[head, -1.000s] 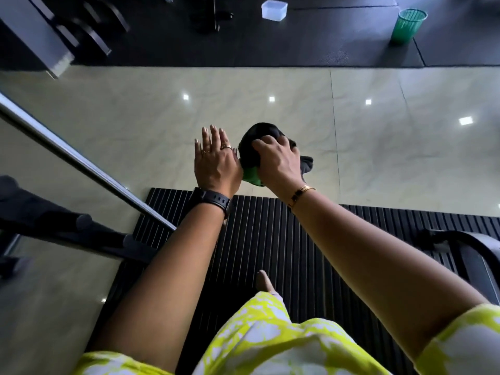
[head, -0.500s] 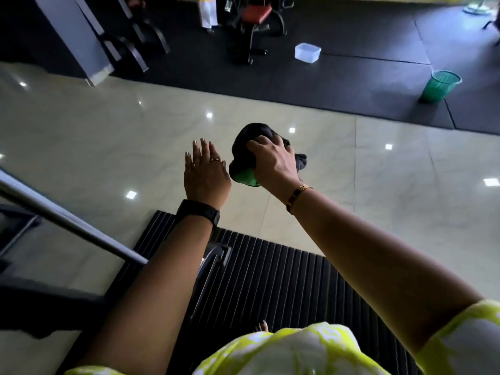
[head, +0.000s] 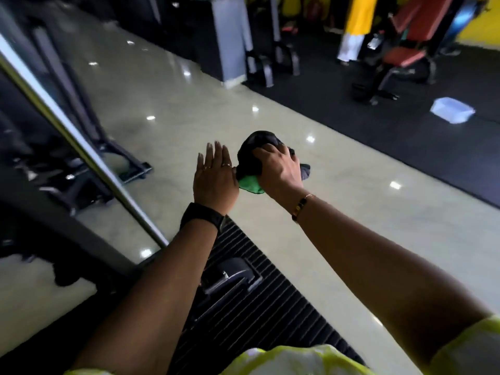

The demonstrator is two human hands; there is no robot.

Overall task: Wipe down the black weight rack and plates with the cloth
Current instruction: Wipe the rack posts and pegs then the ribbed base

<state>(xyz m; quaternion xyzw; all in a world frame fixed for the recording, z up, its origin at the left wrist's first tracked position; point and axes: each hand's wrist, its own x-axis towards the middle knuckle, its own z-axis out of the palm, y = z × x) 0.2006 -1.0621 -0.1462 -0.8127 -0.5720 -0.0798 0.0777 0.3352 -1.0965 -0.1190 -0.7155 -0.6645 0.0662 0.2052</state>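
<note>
My right hand (head: pixel 278 171) grips a bunched cloth (head: pixel 251 158), black on top with a green part showing below, held out in the air in front of me. My left hand (head: pixel 213 177) is beside it with its fingers straight, its edge touching the cloth's left side. Dark gym frames (head: pixel 81 169) and a long silver bar (head: pixel 81 142) stand at the left, blurred. No weight plates are plainly visible.
A black ribbed mat (head: pixel 243 307) lies under my arms with a dark metal foot (head: pixel 230 274) on it. Beyond the glossy tiled floor (head: pixel 351 226) is black rubber flooring with a clear plastic box (head: pixel 451 110), a red bench (head: pixel 405 55) and a standing person (head: pixel 354 28).
The view has tilted up and turned, showing more of the gym. Both hands stay raised together, the right still gripping the cloth, the left still flat beside it.
</note>
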